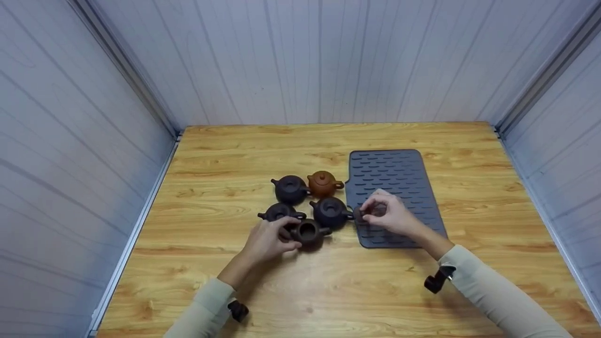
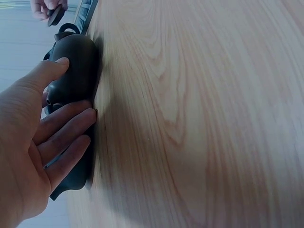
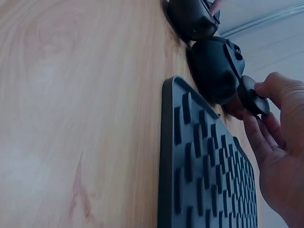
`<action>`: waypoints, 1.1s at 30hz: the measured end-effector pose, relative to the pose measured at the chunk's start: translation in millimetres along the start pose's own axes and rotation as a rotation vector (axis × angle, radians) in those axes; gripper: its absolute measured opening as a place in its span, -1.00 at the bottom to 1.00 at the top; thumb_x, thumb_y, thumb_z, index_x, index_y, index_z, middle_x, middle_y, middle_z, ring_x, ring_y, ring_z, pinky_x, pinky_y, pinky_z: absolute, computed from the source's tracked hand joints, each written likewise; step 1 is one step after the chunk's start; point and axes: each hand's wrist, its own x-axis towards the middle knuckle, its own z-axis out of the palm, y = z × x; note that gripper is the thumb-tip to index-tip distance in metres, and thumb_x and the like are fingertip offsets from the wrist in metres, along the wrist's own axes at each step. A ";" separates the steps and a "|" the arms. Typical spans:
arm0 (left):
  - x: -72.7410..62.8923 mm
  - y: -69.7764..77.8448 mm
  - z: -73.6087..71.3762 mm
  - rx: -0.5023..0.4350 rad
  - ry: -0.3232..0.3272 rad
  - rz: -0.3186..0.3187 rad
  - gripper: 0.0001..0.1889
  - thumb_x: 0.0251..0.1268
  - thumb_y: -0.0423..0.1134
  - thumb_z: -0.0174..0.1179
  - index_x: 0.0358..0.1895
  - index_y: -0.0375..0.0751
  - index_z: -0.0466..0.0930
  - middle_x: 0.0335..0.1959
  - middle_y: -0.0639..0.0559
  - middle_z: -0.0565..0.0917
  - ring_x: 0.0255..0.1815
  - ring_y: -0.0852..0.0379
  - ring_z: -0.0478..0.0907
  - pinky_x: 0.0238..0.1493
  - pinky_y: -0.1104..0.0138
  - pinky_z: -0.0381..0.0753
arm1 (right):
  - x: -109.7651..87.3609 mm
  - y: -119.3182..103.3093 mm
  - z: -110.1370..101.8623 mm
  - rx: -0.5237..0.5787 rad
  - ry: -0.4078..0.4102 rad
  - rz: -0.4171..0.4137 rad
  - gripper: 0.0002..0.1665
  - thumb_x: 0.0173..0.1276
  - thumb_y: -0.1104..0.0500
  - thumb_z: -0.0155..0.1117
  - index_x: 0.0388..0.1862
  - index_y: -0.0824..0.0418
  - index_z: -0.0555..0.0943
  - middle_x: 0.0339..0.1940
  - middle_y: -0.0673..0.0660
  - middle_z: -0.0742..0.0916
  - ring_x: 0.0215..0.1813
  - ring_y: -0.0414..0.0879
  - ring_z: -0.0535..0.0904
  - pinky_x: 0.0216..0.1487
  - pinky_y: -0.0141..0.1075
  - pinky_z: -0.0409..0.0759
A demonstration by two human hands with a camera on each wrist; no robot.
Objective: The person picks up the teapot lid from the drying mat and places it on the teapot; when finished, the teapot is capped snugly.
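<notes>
A brown teapot (image 1: 312, 240) without its lid stands at the near end of the group, its round opening facing up. My left hand (image 1: 270, 237) holds it from the left by the spout side, the thumb on its near side in the left wrist view. In my right hand (image 1: 393, 215) is a small round teapot lid (image 3: 253, 97), pinched between thumb and fingertips. The lid is tilted on edge above the left part of the grey mat (image 1: 399, 176), close to the handle of a dark teapot (image 1: 330, 213).
Behind the left hand sits another dark teapot (image 1: 278, 211), partly hidden by it. Farther back are a dark lidded teapot (image 1: 289, 188) and an orange-brown one (image 1: 322, 185). Pale panel walls (image 1: 300, 61) border the wooden table (image 1: 225, 164) at the back and sides.
</notes>
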 end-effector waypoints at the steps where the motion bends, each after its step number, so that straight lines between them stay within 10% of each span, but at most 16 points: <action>1: 0.0 -0.1 0.1 -0.001 0.001 0.005 -0.47 0.23 -0.03 0.72 0.27 0.10 0.82 -0.32 0.07 0.93 -0.31 0.10 0.84 -0.24 0.19 0.73 | 2.2 -2.3 2.4 0.002 -0.002 -0.007 -0.84 0.42 0.38 0.59 -0.07 0.22 0.86 -0.03 0.21 0.71 0.02 -0.15 0.69 0.02 -0.48 0.73; 19: 0.5 1.6 0.2 -0.014 -0.002 -0.015 -0.46 0.24 -0.03 0.71 0.30 0.10 0.81 -0.31 0.06 0.93 -0.30 0.10 0.84 -0.24 0.17 0.73 | 34.9 -44.4 36.1 -0.031 -0.084 -0.106 -0.80 0.34 0.32 0.61 -0.08 0.15 0.87 -0.02 0.17 0.72 0.17 0.02 0.66 0.31 0.00 0.73; 33: -0.9 0.5 1.0 0.001 0.010 0.005 -0.47 0.23 -0.06 0.71 0.27 0.07 0.81 -0.32 0.08 0.93 -0.28 0.11 0.85 -0.25 0.20 0.71 | 51.6 -63.8 59.8 -0.012 -0.168 -0.172 -0.82 0.35 0.30 0.56 -0.09 0.12 0.88 -0.02 0.20 0.73 0.08 -0.08 0.61 0.08 -0.27 0.73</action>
